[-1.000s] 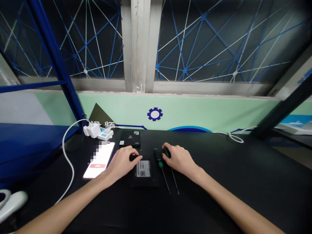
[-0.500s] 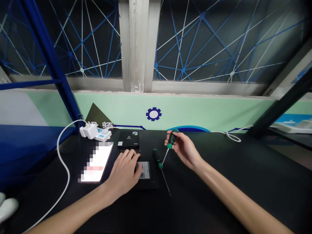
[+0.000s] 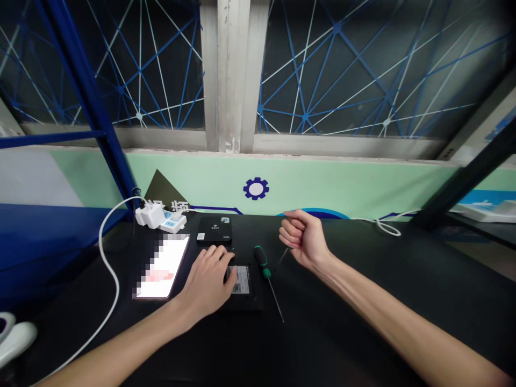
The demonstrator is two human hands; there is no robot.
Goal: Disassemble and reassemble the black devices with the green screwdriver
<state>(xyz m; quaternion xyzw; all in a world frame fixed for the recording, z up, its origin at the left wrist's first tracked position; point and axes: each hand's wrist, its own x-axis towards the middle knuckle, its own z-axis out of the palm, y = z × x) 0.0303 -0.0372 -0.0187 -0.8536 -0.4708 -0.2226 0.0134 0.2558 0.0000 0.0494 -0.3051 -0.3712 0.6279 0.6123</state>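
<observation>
The two hands are well apart above a black table [image 3: 355,290]. The left hand [image 3: 207,278] lies palm down, fingers lightly curved, with its fingertips on a flat black device [image 3: 244,296] near the middle of the table. The device has a white printed label [image 3: 242,279] facing up, and the fingertips touch the label's left side. The hand is resting there, not clamped around the device.

The right hand [image 3: 303,239] is raised toward the far edge of the table and curled into a fist. A thin metal shaft [image 3: 282,256] pokes out below the fist and points down and to the left; whatever it belongs to is hidden in the fingers.

Just right of the device, a screwdriver [image 3: 261,262] with a green-and-black handle lies on the table, its long thin shaft running toward the near edge. Beyond the left hand, near the far edge, sits a small square black box [image 3: 214,230] with a logo and a small label on top.

To the left, a smartphone [image 3: 161,267] lies with its screen lit, the display pixelated. Past it, at the far left corner of the table, a white charger [image 3: 149,216] is plugged into a white power strip [image 3: 173,222], and a white cable [image 3: 105,258] loops from the charger toward the near edge.
</observation>
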